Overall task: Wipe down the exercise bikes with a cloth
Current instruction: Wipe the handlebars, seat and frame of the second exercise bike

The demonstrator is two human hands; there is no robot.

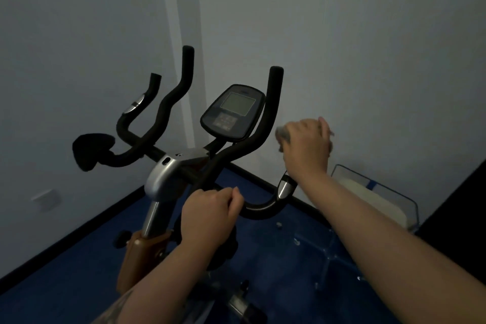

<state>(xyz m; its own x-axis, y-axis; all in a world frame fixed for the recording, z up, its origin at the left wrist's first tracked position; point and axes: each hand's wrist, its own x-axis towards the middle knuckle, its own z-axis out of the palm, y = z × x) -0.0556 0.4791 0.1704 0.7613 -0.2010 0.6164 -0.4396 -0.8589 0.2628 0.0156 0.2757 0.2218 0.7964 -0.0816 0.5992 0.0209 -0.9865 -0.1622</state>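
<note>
Exercise bike (pixel 168 179) is seen in the room corner, on the blue floor (pixel 263 258). Its black handlebar (pixel 257 212) is gripped by the curled left hand (pixel 210 214) below the screen (pixel 232 112). A gray cloth (pixel 282 137) is squeezed in the right hand (pixel 306 146), right of the screen.

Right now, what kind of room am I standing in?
Probably a small gym or workout room: an exercise bike with padded handlebars and a console stands in a corner on blue flooring.
</note>
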